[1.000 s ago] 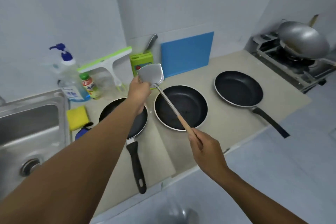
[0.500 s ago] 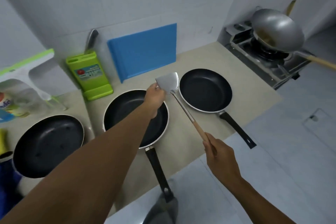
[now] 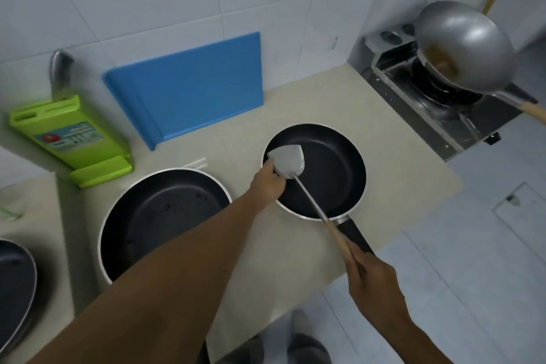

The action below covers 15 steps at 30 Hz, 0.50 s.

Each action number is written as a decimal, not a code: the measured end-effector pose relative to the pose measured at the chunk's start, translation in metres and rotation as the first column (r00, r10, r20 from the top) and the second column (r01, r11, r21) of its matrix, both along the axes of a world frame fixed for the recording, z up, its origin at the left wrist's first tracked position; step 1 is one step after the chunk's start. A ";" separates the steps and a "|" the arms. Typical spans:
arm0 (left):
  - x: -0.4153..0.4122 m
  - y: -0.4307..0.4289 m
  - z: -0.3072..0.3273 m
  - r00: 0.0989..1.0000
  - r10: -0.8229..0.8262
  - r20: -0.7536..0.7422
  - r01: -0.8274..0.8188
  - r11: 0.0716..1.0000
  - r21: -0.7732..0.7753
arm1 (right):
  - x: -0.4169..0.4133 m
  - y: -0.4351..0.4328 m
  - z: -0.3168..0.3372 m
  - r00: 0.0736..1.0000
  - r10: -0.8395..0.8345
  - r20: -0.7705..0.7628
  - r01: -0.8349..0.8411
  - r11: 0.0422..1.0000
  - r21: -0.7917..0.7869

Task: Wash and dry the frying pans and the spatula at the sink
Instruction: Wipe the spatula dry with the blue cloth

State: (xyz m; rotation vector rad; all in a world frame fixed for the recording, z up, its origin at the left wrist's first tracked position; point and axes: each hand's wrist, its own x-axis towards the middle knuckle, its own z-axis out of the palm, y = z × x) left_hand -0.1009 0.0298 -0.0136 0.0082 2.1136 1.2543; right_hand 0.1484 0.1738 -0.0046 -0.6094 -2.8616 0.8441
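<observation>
Beige counter (image 3: pixel 298 103) runs under white tiles. Fingers of the left hand (image 3: pixel 267 183) pinch the near-left edge of the spatula (image 3: pixel 288 160) blade, their tips hidden behind the metal. The right hand (image 3: pixel 373 284) curls round the wooden handle end. Between them the spatula hangs slanted over the right pan (image 3: pixel 336 180), seemingly clear of it. To the left sits the middle pan (image 3: pixel 165 216), dark specks inside, and a third pan (image 3: pixel 13 289) shows at the left edge. No sink or water is in view, so washing the pans looks not yet begun. Whether the spatula is clean, I cannot tell.
</observation>
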 end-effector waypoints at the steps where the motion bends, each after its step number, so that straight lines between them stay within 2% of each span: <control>1: 0.001 0.007 -0.001 1.000 -0.024 0.004 0.024 1.000 -0.018 | -0.001 0.007 -0.005 1.000 0.013 0.027 -0.013 1.000 -0.003; 6: 0.000 0.039 -0.011 0.992 -0.126 0.016 0.126 0.972 -0.200 | -0.013 0.027 -0.016 0.993 0.067 0.098 -0.061 0.996 -0.064; 15: 0.004 0.068 -0.027 0.986 -0.164 0.040 0.169 0.951 -0.260 | -0.022 0.042 -0.036 0.978 0.063 0.197 -0.028 0.985 -0.172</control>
